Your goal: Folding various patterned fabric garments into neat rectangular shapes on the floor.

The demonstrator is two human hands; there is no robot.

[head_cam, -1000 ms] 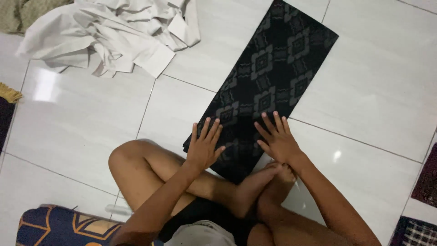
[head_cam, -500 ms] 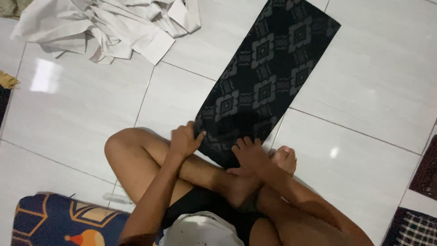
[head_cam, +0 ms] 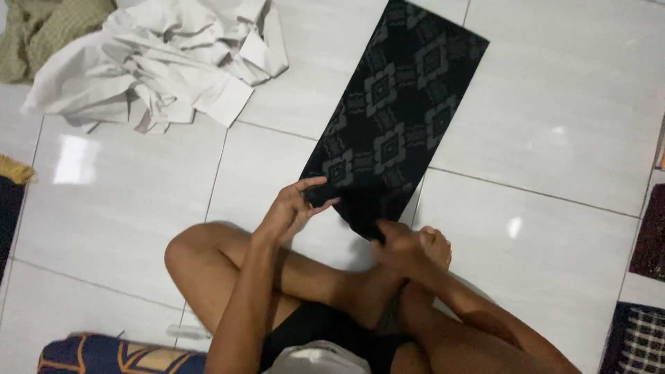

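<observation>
Left hand point(head_cam: 296, 208) pinches the near left corner of the black patterned cloth point(head_cam: 398, 118), fingers closed on the edge. Right hand point(head_cam: 400, 246) grips the near right corner, low centre of frame, just above the bare foot point(head_cam: 433, 244); grip looks closed, though the fingers are partly hidden. The cloth is a folded strip lying flat on the white tile floor point(head_cam: 554, 138), running from centre to the upper right.

Risks: the two corners sit at uneven heights, so the near edge can skew and the fold go crooked. Glossy tile means the far end may slide if pulled. The foot could catch the near edge. White shirts point(head_cam: 159, 62), upper left, lie well apart from the cloth.
</observation>
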